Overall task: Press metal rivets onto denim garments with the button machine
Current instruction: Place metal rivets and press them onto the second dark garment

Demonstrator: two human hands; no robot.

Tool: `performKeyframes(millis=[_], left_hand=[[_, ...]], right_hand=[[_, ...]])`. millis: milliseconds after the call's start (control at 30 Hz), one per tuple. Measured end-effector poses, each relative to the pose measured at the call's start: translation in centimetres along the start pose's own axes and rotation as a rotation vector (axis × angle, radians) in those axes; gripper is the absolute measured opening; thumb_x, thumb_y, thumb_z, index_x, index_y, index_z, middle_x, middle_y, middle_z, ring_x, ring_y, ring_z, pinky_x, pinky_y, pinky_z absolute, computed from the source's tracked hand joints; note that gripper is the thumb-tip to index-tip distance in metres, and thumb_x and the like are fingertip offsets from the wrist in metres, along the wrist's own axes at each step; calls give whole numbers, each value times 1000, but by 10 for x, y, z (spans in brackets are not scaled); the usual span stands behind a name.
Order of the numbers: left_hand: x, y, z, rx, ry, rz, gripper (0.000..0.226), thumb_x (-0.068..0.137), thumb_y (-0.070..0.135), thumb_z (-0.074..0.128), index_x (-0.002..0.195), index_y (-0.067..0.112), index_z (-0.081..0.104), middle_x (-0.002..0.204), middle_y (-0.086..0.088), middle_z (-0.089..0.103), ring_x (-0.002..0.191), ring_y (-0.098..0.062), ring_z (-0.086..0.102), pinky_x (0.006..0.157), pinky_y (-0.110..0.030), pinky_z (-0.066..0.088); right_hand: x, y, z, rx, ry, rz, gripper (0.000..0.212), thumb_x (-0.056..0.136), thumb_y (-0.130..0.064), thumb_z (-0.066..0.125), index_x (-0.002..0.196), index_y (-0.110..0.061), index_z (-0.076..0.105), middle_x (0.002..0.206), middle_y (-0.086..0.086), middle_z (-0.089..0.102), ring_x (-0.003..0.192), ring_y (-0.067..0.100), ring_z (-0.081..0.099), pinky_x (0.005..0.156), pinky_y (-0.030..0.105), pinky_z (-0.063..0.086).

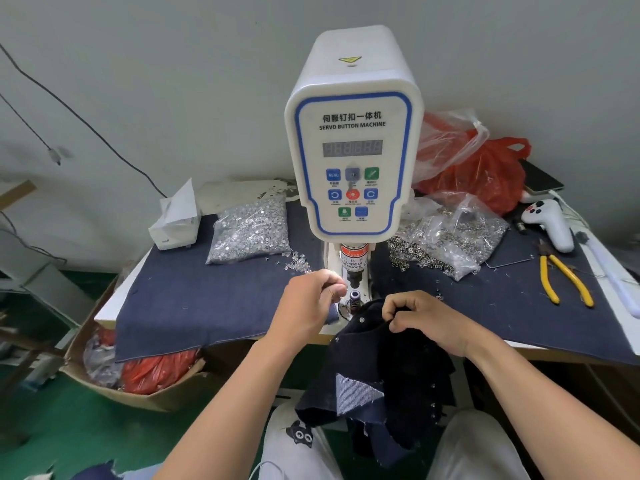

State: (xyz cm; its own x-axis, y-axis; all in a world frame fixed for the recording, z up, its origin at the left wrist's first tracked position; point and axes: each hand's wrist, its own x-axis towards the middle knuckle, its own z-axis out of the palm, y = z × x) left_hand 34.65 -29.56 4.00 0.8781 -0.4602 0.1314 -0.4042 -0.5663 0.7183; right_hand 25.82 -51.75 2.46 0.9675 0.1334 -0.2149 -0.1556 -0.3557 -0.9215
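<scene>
Below the machine (353, 140) head: left hand (308, 303) curled beside the die (355, 295), seemingly seating a rivet too small to see; right hand (420, 318) pinching the denim (381, 368) edge just before it, ready for pressing.

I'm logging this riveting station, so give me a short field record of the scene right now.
machine: servo button machine, display unlit
die: lower die bare, no cloth on it
left hand: left hand with fingertips pinched beside the die; any rivet is too small to tell
right hand: right hand grips dark denim garment at its edge
supplies: bag of rivets
tool: yellow pliers
</scene>
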Motion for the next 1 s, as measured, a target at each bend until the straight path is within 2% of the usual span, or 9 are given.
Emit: performKeyframes(millis=[100, 167, 267, 333, 400, 533, 700, 867, 1000], left_hand=[[-2, 8, 3, 60, 6, 21, 10, 100, 16, 70, 92, 18, 76, 80, 6, 75, 79, -10, 69, 76, -27, 54], [-3, 11, 3, 107, 21, 47, 17, 100, 16, 71, 84, 21, 70, 75, 7, 71, 75, -10, 68, 72, -28, 53], [-2, 16, 2, 152, 3, 71, 32, 101, 11, 68, 75, 25, 56, 79, -1, 75, 82, -15, 73, 74, -33, 56], [-1, 18, 2, 201, -10, 91, 30, 102, 16, 69, 74, 19, 57, 78, -1, 72, 78, -18, 68, 69, -29, 46], [0, 19, 0, 254, -14, 121, 23, 102, 22, 70, 81, 12, 68, 78, 0, 68, 76, -22, 62, 65, -25, 33], [2, 19, -3, 342, -19, 183, 13, 103, 20, 70, 101, 11, 79, 95, -2, 79, 91, -25, 70, 67, -21, 31], [8, 17, -3, 416, -16, 236, 17, 103, 23, 70, 107, 13, 82, 95, -5, 81, 90, -29, 71, 69, -19, 28], [8, 15, -6, 341, -25, 225, 12, 99, 20, 74, 100, 13, 84, 86, -3, 80, 81, -21, 71, 68, -16, 39], [-8, 7, -5, 75, 91, 103, 12, 101, 21, 71, 95, 18, 81, 73, 15, 72, 73, 0, 69, 71, -14, 50]], right_hand=[[0, 0, 0, 8, 2, 3, 15, 64, -36, 67, 71, -24, 61, 77, -4, 52, 78, 11, 45, 81, 35, 33], [0, 0, 0, 13, 2, 1, 10, 65, -33, 67, 70, -25, 62, 76, -6, 54, 78, 9, 46, 82, 34, 34], [1, 1, 1, 21, 9, 4, 15, 62, -37, 67, 70, -25, 63, 76, -6, 55, 79, 9, 47, 82, 35, 33], [1, 1, 1, 19, 10, 3, 17, 61, -39, 67, 70, -26, 63, 76, -6, 55, 79, 10, 46, 81, 36, 33], [1, 2, 0, 20, 5, 2, 18, 60, -40, 67, 70, -26, 63, 76, -6, 55, 78, 10, 46, 80, 36, 33], [2, 3, 0, 29, 2, 0, 17, 60, -39, 68, 70, -26, 63, 75, -6, 54, 78, 10, 46, 80, 35, 33], [2, 4, 0, 35, 0, 3, 17, 61, -39, 68, 71, -26, 63, 75, -6, 55, 78, 9, 47, 80, 35, 33], [1, 3, -1, 47, -13, -1, 16, 61, -38, 68, 70, -26, 63, 76, -6, 56, 77, 7, 47, 80, 33, 34], [0, 3, 0, 58, -13, -8, 13, 63, -37, 69, 70, -27, 64, 75, -8, 57, 75, 4, 49, 81, 31, 35]])
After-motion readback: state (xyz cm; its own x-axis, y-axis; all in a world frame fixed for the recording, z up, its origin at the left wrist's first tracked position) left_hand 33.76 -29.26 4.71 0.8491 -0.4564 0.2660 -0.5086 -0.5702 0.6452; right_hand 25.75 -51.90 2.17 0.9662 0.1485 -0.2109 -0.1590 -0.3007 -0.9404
